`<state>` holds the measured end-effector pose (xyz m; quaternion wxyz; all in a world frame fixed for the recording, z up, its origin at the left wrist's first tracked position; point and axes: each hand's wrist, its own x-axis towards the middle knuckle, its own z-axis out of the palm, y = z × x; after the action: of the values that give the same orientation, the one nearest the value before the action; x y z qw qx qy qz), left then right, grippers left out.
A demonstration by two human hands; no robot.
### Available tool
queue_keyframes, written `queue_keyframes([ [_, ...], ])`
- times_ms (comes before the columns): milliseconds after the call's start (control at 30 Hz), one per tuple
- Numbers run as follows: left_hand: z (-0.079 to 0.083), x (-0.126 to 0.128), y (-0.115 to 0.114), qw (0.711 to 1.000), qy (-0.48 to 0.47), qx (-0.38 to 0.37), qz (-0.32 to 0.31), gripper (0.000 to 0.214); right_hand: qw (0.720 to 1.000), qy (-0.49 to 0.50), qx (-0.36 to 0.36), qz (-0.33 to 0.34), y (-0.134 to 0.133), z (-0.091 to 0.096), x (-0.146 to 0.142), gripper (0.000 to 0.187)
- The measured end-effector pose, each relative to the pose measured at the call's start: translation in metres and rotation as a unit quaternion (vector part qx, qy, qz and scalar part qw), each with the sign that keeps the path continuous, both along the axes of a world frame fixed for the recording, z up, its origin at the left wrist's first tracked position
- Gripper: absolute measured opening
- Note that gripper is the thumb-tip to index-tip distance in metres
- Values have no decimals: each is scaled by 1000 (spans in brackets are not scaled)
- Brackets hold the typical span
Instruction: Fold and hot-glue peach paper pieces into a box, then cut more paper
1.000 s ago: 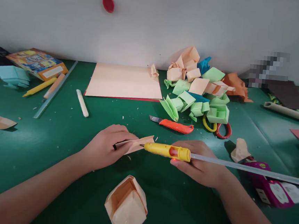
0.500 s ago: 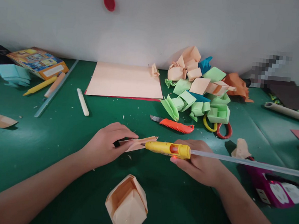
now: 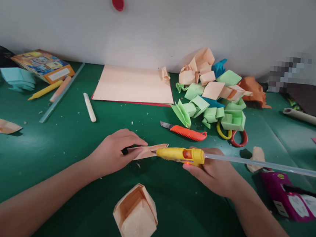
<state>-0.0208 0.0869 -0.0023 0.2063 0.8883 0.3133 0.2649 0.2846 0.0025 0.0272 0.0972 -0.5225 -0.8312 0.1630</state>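
On the green table (image 3: 61,150), a heap of folded paper shapes (image 3: 212,97) lies far right, with one folded peach paper box (image 3: 135,216) near. Mid-table, the left hand (image 3: 113,155) has its grip pinched on a flat peach paper piece (image 3: 146,152). The right hand (image 3: 214,173), grip wrapped round a yellow glue gun (image 3: 181,155), holds the nozzle at the piece's tip, and no glue shows yet.

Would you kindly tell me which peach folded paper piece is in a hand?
The flat piece pinched by the left hand, at the glue gun tip; the box-shaped one lies free in front.

Yellow glue gun (image 3: 181,155) touching peach paper (image 3: 147,152)
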Motion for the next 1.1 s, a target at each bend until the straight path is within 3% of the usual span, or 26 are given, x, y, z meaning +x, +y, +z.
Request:
queue_keyframes([
  [333,3,1,0,1000,3,-7,-4,20,1000,18,8,-11,-4,2,1,47],
  [567,2,0,0,1000,5,-16,4,20,996,79,2,40,-2,6,1,36],
  [667,1,0,0,1000,3,-16,3,20,994,97,-17,42,-3,9,0,27],
  [900,1,-1,0,1000,3,-13,0,20,991,129,14,39,-3,11,3,18],
  [1100,2,-1,1,1000,2,-18,3,23,983,177,16,54,-2,10,12,17],
])
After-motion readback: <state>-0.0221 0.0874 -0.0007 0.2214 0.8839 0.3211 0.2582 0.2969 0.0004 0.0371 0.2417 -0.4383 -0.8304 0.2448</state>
